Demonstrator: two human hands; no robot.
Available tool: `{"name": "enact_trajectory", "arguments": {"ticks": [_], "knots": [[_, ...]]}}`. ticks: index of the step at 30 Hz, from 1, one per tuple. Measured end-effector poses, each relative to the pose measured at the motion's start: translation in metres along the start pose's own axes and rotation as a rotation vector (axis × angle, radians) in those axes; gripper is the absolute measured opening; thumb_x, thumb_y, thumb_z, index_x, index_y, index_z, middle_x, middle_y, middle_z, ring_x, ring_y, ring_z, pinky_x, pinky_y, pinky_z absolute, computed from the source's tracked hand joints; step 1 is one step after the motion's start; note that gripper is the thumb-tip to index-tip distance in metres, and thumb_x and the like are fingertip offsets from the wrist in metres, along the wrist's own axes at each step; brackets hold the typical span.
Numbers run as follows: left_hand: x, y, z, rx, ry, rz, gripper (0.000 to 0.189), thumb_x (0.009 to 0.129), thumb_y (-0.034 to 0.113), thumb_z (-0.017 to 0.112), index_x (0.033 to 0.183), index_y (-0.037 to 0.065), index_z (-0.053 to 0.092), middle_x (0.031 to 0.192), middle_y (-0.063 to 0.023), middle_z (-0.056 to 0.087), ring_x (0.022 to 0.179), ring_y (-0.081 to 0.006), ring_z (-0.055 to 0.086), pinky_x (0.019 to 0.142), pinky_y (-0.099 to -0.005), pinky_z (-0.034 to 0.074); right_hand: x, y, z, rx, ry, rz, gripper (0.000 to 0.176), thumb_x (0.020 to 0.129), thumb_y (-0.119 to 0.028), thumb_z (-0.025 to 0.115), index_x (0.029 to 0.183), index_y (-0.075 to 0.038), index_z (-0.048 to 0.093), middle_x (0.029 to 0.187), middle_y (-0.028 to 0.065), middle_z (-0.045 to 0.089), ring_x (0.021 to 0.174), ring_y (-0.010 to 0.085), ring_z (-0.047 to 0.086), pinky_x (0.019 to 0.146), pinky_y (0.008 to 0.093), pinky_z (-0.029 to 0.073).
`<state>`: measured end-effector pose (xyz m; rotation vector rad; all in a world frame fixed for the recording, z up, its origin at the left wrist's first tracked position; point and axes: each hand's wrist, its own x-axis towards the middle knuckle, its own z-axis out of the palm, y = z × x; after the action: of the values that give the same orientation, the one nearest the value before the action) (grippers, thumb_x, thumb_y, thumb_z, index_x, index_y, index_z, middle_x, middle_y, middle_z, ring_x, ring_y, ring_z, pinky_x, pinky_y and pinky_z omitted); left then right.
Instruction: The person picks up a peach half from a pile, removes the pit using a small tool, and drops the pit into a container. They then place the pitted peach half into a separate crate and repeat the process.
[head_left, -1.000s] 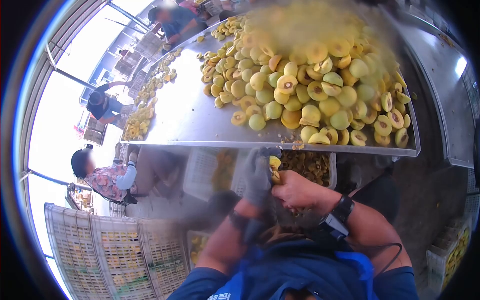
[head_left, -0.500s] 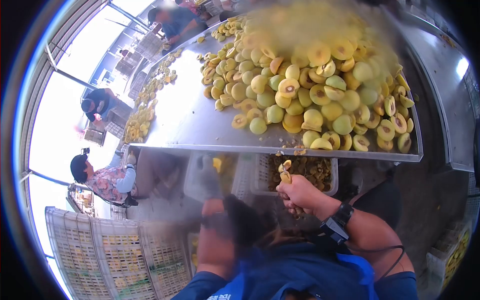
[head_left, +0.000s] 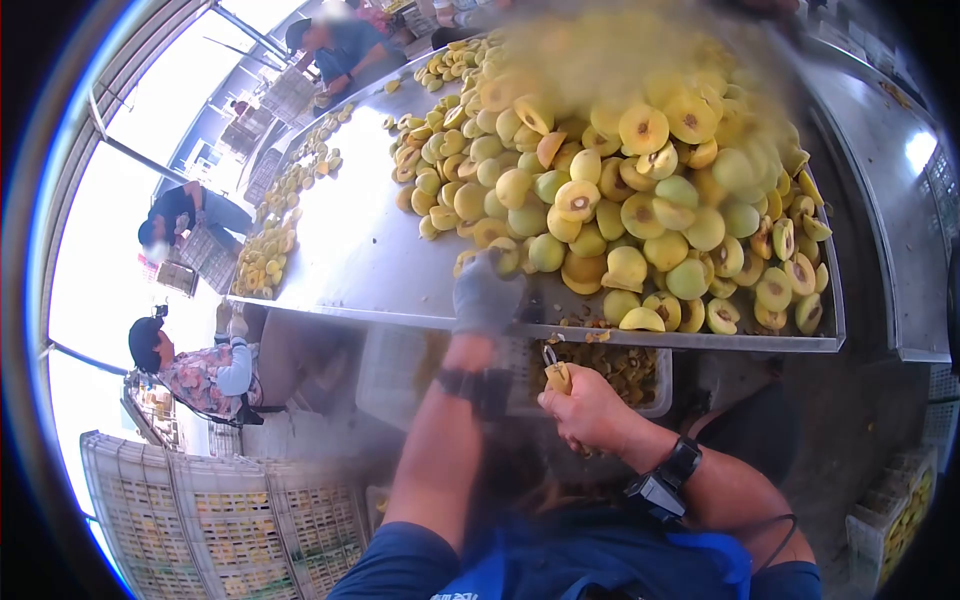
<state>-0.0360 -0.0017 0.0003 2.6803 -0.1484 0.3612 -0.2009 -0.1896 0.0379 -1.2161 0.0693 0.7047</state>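
Note:
My left hand (head_left: 488, 295), in a grey glove, reaches over the table edge to the near side of a pile of halved yellow-green peaches (head_left: 585, 205). Its fingertips are at a peach half (head_left: 506, 256); blur hides whether they have closed on it. My right hand (head_left: 592, 408) is bare and wrapped round the wooden handle of a pitting tool (head_left: 557, 376), its metal loop pointing up and empty. Below the tool, a white crate (head_left: 660, 395) holds brown pits and scraps. Another pale crate (head_left: 385, 375) stands left of it, partly behind my left forearm.
The metal table (head_left: 370, 270) has a raised front rim. More fruit halves (head_left: 268, 255) line its far left side. Co-workers (head_left: 195, 365) work along the left and far end. Stacked crates (head_left: 215, 510) stand at lower left, another crate (head_left: 885, 530) at lower right.
My left hand has moved from above the pale crate up and forward to the pile. The yellow fruit piece at the right-hand tool's loop is gone. The view has shifted slightly.

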Motion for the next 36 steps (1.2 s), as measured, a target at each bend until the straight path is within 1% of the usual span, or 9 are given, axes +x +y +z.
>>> {"name": "enact_trajectory", "arguments": {"ticks": [2,6,9,16,19,29,33,34,36], "knots": [[-0.007,0.01,-0.028,-0.748,-0.191,-0.273,0.057,0.088,0.025,0.073,0.136,-0.003,0.057,0.117,-0.0181,0.069,0.096,-0.0272,0.073,0.08,-0.0359,0.06,-0.004,-0.013,-0.002,0.03,0.014,-0.025,0.013,0.099,-0.01,0.059,0.094,-0.005,0.048,0.062,0.001,0.05,0.043,0.0116,0.048,0.039,0.0291,0.043],[-0.049,0.023,-0.069,-1.537,-0.352,-0.204,0.058,0.095,0.023,0.068,0.142,-0.005,0.052,0.129,-0.0179,0.065,0.11,-0.026,0.069,0.094,-0.0357,0.058,-0.006,-0.027,-0.008,0.035,0.025,-0.077,0.01,0.099,-0.009,0.057,0.097,-0.004,0.049,0.059,0.0025,0.051,0.042,0.013,0.048,0.039,0.0296,0.043],[-0.076,0.05,-0.077,-1.545,-0.287,-0.227,0.057,0.089,0.012,0.057,0.141,-0.011,0.051,0.13,-0.0197,0.063,0.116,-0.0262,0.065,0.101,-0.0364,0.052,-0.007,-0.023,-0.011,-0.096,0.067,-0.261,0.008,0.099,-0.009,0.056,0.099,-0.002,0.051,0.059,0.0033,0.052,0.043,0.0132,0.05,0.039,0.0306,0.043],[-0.1,0.066,-0.076,-1.396,-0.423,-0.175,0.062,0.087,0.008,0.073,0.142,-0.01,0.052,0.138,-0.0158,0.061,0.124,-0.0225,0.059,0.109,-0.0344,0.046,0.002,0.0,-0.011,-0.327,0.236,-0.602,0.012,0.095,-0.005,0.056,0.105,0.001,0.057,0.07,0.006,0.06,0.053,0.0154,0.057,0.05,0.0329,0.047],[-0.109,0.065,-0.073,-1.326,-0.382,-0.112,0.06,0.087,0.0,0.073,0.142,-0.01,0.052,0.139,-0.015,0.061,0.124,-0.0216,0.059,0.108,-0.0339,0.045,-0.021,-0.022,-0.013,-0.16,0.039,-0.256,0.014,0.095,-0.006,0.056,0.105,0.004,0.057,0.078,0.0084,0.064,0.069,0.0215,0.064,0.065,0.0394,0.053],[-0.134,0.079,-0.083,-1.255,-0.304,-0.216,0.056,0.09,0.0,0.071,0.143,-0.008,0.053,0.135,-0.0131,0.063,0.123,-0.0184,0.059,0.107,-0.0324,0.046,-0.015,-0.004,-0.013,-0.592,0.208,-0.3,0.023,0.094,-0.013,0.059,0.108,0.004,0.057,0.086,0.0204,0.068,0.084,0.0348,0.068,0.078,0.0448,0.052],[-0.134,0.076,-0.076,-1.629,-0.259,-0.394,0.038,0.099,0.011,0.061,0.133,-0.007,0.06,0.122,-0.0105,0.068,0.109,-0.0165,0.065,0.097,-0.0278,0.051,-0.012,-0.01,-0.01,-0.593,0.119,-0.247,0.022,0.092,-0.013,0.059,0.106,0.004,0.058,0.088,0.0203,0.067,0.085,0.032,0.067,0.077,0.0414,0.051],[-0.137,0.079,-0.074,-1.111,-0.093,-0.159,0.033,0.1,0.012,0.06,0.128,-0.005,0.063,0.115,-0.0086,0.069,0.102,-0.0146,0.065,0.091,-0.0269,0.052,-0.008,0.003,-0.01,-0.705,0.164,-0.301,0.021,0.092,-0.012,0.059,0.105,0.004,0.058,0.085,0.0162,0.067,0.081,0.0267,0.066,0.075,0.0392,0.051],[-0.134,0.059,-0.022,-1.54,-0.011,-0.489,0.019,0.099,0.014,0.063,0.109,-0.001,0.068,0.099,-0.0082,0.07,0.084,-0.017,0.069,0.072,-0.0305,0.056,-0.007,0.009,-0.002,-0.626,0.123,-0.318,0.016,0.093,-0.012,0.057,0.102,0.002,0.057,0.086,0.0092,0.068,0.081,0.0229,0.066,0.076,0.0384,0.053]]}}
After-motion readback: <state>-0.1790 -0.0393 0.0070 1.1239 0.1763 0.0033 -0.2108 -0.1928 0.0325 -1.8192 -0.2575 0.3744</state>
